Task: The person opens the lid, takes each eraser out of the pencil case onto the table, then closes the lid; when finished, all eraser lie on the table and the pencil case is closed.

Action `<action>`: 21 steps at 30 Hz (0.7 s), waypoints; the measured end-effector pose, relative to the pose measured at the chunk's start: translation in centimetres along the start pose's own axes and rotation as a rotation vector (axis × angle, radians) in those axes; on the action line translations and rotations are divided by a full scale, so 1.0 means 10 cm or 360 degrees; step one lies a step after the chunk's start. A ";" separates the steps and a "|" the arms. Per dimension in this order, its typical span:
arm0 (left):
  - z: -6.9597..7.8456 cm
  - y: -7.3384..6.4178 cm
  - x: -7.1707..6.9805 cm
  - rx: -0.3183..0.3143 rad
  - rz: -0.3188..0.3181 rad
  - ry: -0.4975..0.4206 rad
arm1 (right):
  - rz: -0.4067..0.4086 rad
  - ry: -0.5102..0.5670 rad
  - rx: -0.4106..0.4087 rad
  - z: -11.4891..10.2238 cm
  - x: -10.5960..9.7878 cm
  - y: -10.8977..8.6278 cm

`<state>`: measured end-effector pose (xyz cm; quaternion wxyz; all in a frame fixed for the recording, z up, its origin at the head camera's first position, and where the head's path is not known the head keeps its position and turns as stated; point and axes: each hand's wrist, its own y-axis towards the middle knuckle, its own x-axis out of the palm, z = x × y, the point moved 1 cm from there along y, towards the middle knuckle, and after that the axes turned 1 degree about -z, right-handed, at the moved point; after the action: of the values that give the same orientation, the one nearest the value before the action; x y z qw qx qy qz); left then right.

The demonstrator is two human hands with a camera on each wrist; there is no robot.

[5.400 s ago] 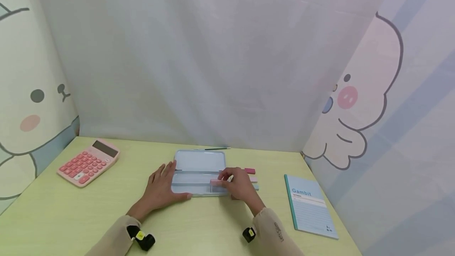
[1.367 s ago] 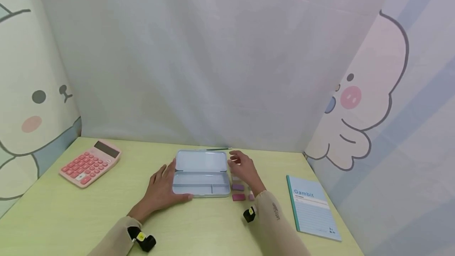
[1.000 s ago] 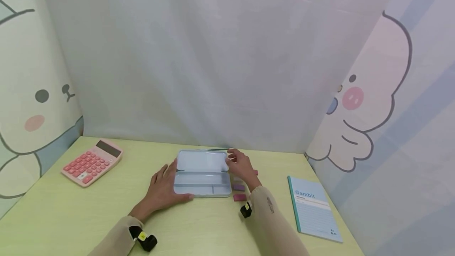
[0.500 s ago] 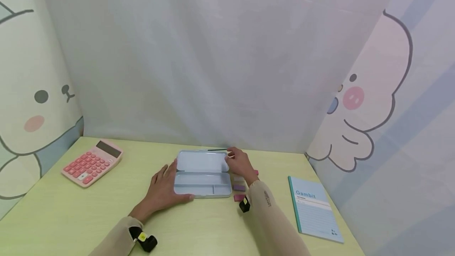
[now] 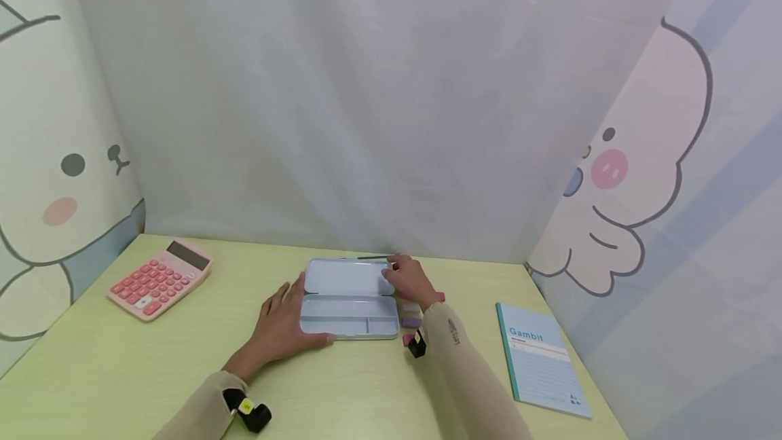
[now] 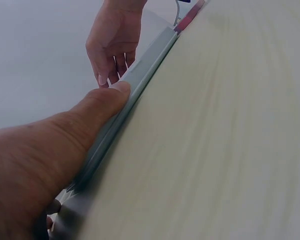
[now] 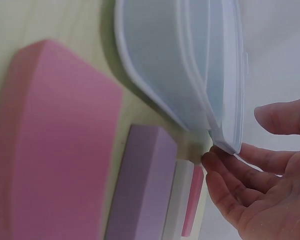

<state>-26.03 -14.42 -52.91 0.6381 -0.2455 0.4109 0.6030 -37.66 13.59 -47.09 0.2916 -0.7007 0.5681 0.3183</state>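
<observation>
A pale blue pencil case (image 5: 342, 305) lies open on the table, its lid (image 5: 345, 277) folded back behind the divided base. No items show in the base's compartments. My left hand (image 5: 277, 328) rests against the left side, fingers spread, its straight thumb along the front wall. At the lid's right end is my right hand (image 5: 412, 280). In the right wrist view its fingers (image 7: 240, 180) reach beneath the lid's corner, while the thumb stands apart from it. Right of the case lie several small blocks, among them a pink block (image 7: 65, 145) and a purple block (image 7: 142, 185).
A pink calculator (image 5: 161, 280) sits at the back left. On the right is a blue notebook (image 5: 544, 358). One thin dark stick (image 5: 373, 257) lies behind the lid, near the grey curtain (image 5: 342, 121) at the table's far edge.
Earlier my right hand held a pink block over the case's front right compartment. It has since moved to the lid's right end, edging slightly left onto it. The left hand stays put.
</observation>
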 end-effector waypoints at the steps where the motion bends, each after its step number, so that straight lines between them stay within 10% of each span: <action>1: 0.00 0.00 0.00 0.0001 0.0002 0.0001 | 0.0004 0.0006 0.0000 0.00 0.00 0.00; 21: -0.01 0.01 0.01 -0.0033 -0.0035 0.0001 | 0.0173 0.0082 -0.0190 -0.09 -0.29 -0.24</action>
<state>-26.18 -14.42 -53.00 0.6420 -0.2569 0.4021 0.6001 -35.64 15.12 -44.22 0.2168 -0.6928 0.5926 0.3490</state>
